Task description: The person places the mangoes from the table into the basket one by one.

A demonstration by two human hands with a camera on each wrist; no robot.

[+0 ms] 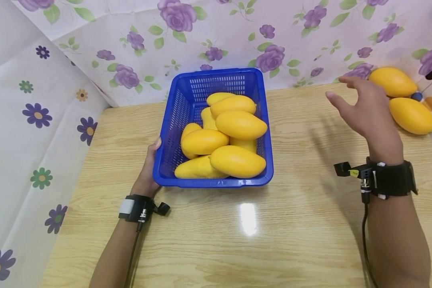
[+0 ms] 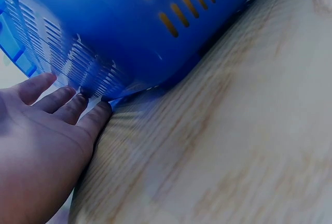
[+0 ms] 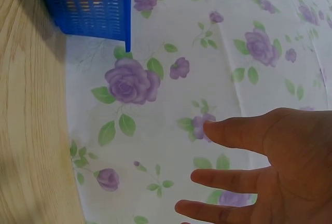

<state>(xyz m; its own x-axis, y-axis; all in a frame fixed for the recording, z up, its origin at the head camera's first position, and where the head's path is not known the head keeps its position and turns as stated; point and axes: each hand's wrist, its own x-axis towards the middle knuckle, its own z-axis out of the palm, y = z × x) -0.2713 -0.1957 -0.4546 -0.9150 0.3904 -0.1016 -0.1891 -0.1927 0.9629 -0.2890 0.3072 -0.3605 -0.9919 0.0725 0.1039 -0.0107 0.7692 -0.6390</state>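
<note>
Head view: no legible writing; left hand [image 1: 148,170] flat against blue basket [image 1: 173,132], right hand [image 1: 367,108] spread, empty.

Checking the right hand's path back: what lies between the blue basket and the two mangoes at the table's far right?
Only bare wooden table between the blue basket and the two loose mangoes; the open right hand hangs above that stretch, in the head view.

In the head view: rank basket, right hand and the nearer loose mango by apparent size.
1. basket
2. right hand
3. nearer loose mango

The hand and mango look close in size, so that order is unsure.
</note>
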